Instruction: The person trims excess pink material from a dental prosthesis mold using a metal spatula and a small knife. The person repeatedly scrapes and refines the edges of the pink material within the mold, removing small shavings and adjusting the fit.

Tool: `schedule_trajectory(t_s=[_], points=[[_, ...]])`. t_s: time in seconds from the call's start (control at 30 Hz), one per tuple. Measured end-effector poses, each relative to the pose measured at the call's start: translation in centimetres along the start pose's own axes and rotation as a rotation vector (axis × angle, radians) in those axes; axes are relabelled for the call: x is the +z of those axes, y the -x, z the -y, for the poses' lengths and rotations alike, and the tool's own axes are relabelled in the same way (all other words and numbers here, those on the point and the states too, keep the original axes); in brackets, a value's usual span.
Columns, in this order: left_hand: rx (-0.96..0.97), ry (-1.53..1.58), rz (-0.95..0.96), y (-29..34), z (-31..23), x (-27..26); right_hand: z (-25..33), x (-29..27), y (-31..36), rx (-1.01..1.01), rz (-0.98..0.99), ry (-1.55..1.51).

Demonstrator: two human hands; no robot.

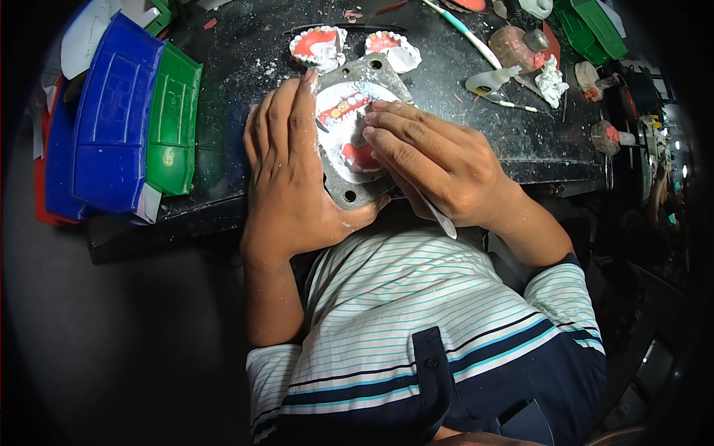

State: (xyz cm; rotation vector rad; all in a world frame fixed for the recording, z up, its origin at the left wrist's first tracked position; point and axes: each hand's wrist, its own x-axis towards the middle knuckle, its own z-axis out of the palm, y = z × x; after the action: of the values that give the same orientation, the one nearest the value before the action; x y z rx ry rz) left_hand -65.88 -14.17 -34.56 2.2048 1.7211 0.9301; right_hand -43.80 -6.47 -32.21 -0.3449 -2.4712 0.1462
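Note:
A grey metal dental flask [361,195] with holes at its corners is at the table's front edge, filled with white plaster [338,137]. In the plaster sit a row of teeth on red wax [343,110] and a second red wax patch [361,157]. My left hand [286,171] is closed around the flask's left side, fingers along the far edge and thumb at the near edge. My right hand [439,160] grips a slim metal spatula [444,223], whose flat end sticks out below the palm. Its fingertips press on the plaster's right side; the tool's other end is hidden.
Beyond the flask stand two plaster casts with red wax, left [318,46] and right [393,50]. Blue [111,126] and green [173,119] bins are on the left. To the right are a small bottle [491,80], a glass burner [513,48], a white-and-teal brush [468,33] and crumpled tissue [550,83].

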Motion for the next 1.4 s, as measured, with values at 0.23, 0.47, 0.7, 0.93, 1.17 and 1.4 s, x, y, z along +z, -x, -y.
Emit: schedule_trajectory(t_s=[0.23,0.47,0.7,0.93,1.17,1.4], points=[[-0.009,0.002,0.008,0.0,0.1,0.0,0.2,0.6,-0.1,0.0,-0.047,0.038],[-0.011,-0.004,0.014,0.0,0.1,0.0,0.8,0.8,-0.5,0.053,-0.076,0.02],[0.002,0.015,-0.001,0.1,0.2,0.1,1.0,1.1,-0.7,0.031,-0.079,0.019],[-0.01,0.011,0.01,0.2,0.1,-0.1,1.1,1.1,-1.1,0.049,-0.1,-0.029],[-0.013,0.019,0.009,0.0,0.0,-0.1,0.9,1.1,-0.9,0.075,-0.107,-0.045],[-0.017,0.016,-0.001,0.0,-0.1,0.0,0.5,0.5,-0.7,0.105,-0.125,-0.078]])
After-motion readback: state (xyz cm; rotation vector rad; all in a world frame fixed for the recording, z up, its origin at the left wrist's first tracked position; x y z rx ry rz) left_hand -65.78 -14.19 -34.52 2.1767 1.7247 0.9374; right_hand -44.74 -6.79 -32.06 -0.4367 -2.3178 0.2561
